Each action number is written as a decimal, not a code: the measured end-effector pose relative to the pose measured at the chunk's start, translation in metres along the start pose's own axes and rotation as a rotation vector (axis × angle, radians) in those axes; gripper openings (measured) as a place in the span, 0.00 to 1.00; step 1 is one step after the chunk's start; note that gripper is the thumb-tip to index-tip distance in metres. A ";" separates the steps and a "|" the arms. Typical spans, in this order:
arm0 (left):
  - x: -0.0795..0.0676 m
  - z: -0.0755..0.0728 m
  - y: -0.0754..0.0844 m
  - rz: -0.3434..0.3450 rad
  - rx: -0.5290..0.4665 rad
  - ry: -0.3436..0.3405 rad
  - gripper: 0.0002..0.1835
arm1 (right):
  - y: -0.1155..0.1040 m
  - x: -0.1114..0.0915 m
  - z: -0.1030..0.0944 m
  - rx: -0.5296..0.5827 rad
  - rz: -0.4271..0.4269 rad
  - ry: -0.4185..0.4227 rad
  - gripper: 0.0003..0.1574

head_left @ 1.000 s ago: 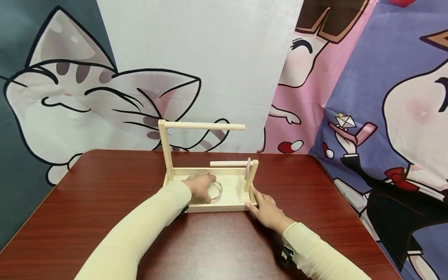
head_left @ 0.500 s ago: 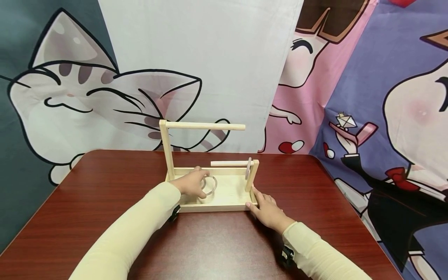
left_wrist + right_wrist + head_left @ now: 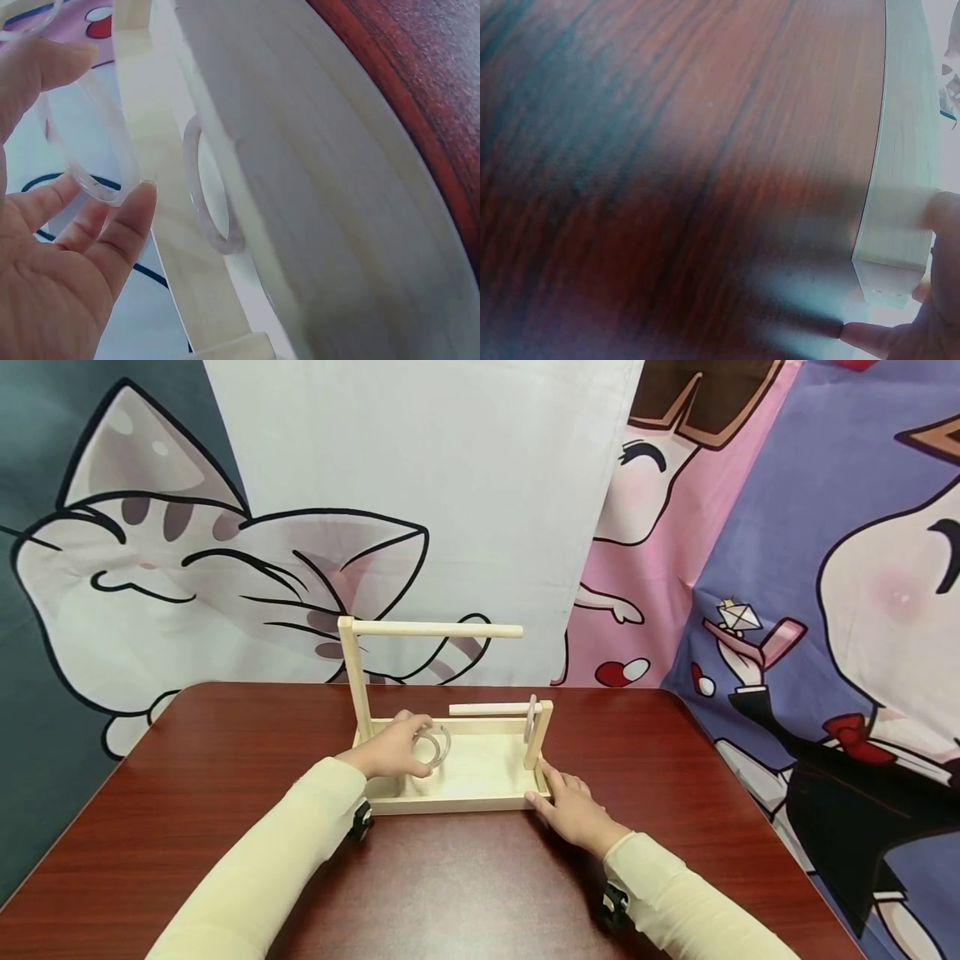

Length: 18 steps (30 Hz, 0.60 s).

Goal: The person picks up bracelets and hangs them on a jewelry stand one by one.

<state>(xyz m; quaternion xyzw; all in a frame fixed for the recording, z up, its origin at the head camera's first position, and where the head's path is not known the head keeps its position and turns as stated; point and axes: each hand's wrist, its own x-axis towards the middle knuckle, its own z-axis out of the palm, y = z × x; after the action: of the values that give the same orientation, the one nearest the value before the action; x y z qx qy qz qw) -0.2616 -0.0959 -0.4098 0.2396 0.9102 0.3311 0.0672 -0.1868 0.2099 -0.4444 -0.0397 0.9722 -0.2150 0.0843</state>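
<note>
My left hand (image 3: pixel 390 747) pinches a translucent pale bangle (image 3: pixel 124 154) between thumb and fingertips, tilted over the left half of a wooden tray stand (image 3: pixel 450 807). Another bangle (image 3: pixel 195 180) shows against the tray's inner side in the left wrist view. A further bangle (image 3: pixel 530 720) hangs on the short wooden rod (image 3: pixel 487 710) close to its post. My right hand (image 3: pixel 573 806) holds the tray's front right corner, with the thumb at the front rim and fingers along the end. In the right wrist view the tray wall (image 3: pixel 904 217) runs up from that corner.
A taller post (image 3: pixel 356 681) at the tray's left end carries a long horizontal rod (image 3: pixel 438 629) above the left hand. The stand sits on a dark red wooden table (image 3: pixel 187 785). A cartoon-printed cloth (image 3: pixel 480 468) hangs behind the table's far edge.
The left hand has drawn to the left and slightly up from the middle of the tray, carrying the bangle in its fingers. The right hand stays at the corner.
</note>
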 end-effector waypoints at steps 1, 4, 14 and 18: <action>-0.001 -0.001 0.000 -0.003 -0.007 0.008 0.38 | 0.000 0.000 0.000 -0.001 0.003 -0.001 0.44; -0.005 -0.004 -0.001 -0.011 -0.041 0.029 0.39 | 0.000 0.001 0.000 -0.005 -0.001 0.004 0.44; -0.013 -0.010 -0.007 -0.038 -0.102 0.107 0.37 | 0.000 0.001 0.000 -0.005 0.000 0.000 0.44; -0.014 -0.010 -0.009 -0.046 -0.146 0.132 0.37 | 0.000 0.001 0.001 0.000 0.011 -0.004 0.44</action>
<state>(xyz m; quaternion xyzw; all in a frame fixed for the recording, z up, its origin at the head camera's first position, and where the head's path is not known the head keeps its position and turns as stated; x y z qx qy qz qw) -0.2554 -0.1145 -0.4085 0.1908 0.8913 0.4101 0.0319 -0.1878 0.2089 -0.4456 -0.0348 0.9722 -0.2145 0.0873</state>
